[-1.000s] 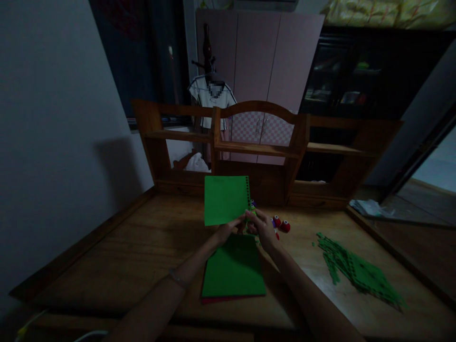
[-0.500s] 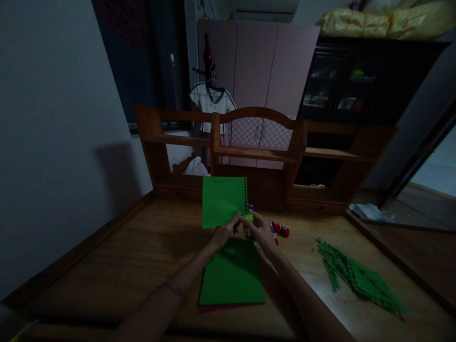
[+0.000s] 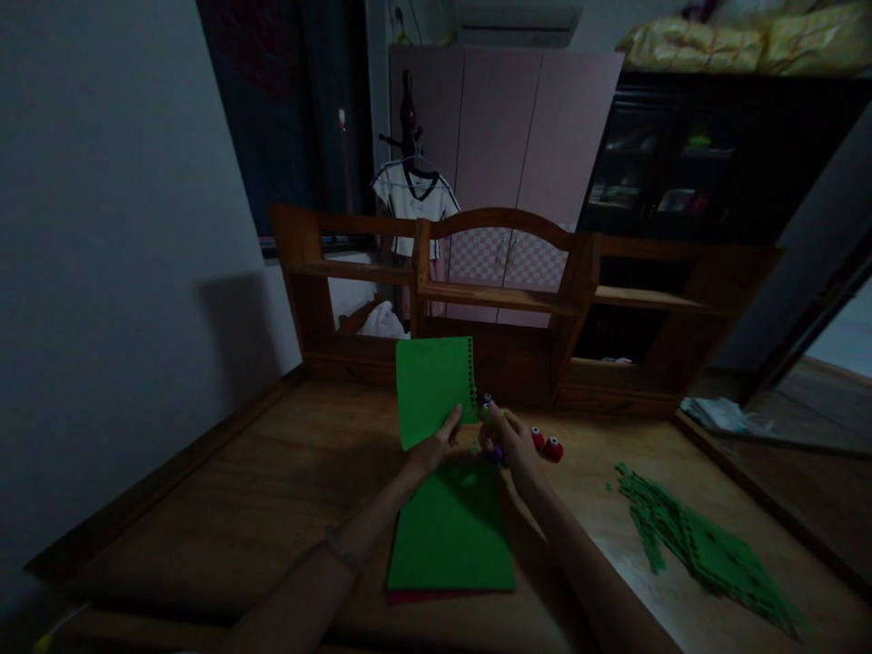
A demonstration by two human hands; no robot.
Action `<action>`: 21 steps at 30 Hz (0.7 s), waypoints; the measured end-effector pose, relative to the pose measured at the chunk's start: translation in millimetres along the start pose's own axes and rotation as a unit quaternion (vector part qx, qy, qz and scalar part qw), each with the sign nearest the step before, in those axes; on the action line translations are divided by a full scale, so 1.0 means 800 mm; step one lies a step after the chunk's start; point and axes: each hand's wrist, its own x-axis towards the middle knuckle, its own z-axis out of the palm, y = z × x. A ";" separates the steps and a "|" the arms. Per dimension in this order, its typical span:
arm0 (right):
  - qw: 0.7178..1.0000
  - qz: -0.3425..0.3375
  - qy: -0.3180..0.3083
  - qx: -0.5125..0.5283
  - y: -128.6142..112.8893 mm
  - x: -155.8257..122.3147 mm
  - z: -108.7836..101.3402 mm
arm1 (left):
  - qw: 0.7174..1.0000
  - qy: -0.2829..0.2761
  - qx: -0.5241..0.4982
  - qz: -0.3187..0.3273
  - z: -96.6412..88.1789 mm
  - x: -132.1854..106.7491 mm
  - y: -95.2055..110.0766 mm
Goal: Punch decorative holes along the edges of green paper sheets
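Note:
My left hand (image 3: pixel 436 445) pinches a green paper sheet (image 3: pixel 431 386) by its lower right corner, holding it up above the table. A row of small holes runs down the sheet's right edge. My right hand (image 3: pixel 512 443), a little to the right and apart from the sheet, has its fingers closed on a small light-green piece with a white spot, like a craft punch (image 3: pixel 487 413). A purple piece (image 3: pixel 495 455) shows under the right hand. Two red pieces (image 3: pixel 553 449) with eye-like white spots lie just right of it. Below my hands lies a stack of green paper (image 3: pixel 453 536).
Green perforated paper and cut strips (image 3: pixel 708 545) lie on the right of the wooden table (image 3: pixel 272 481). A low wooden shelf unit (image 3: pixel 497 292) stands along the back edge. A wall (image 3: pixel 123 272) rises on the left.
My right hand has drawn away from the sheet's edge, taking the light-green piece with it and tilting. My left hand still holds the sheet. The whole view has shifted slightly.

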 end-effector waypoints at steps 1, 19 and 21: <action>1.000 0.009 0.011 0.013 0.000 0.001 -0.002 | 1.000 0.008 0.003 0.000 0.001 0.001 -0.003; 0.991 0.117 0.001 0.063 0.018 0.016 -0.012 | 0.997 -0.059 -0.049 -0.019 0.004 0.000 0.004; 0.991 0.110 0.007 0.078 0.018 0.016 -0.012 | 0.997 -0.061 -0.045 -0.028 0.004 0.001 0.005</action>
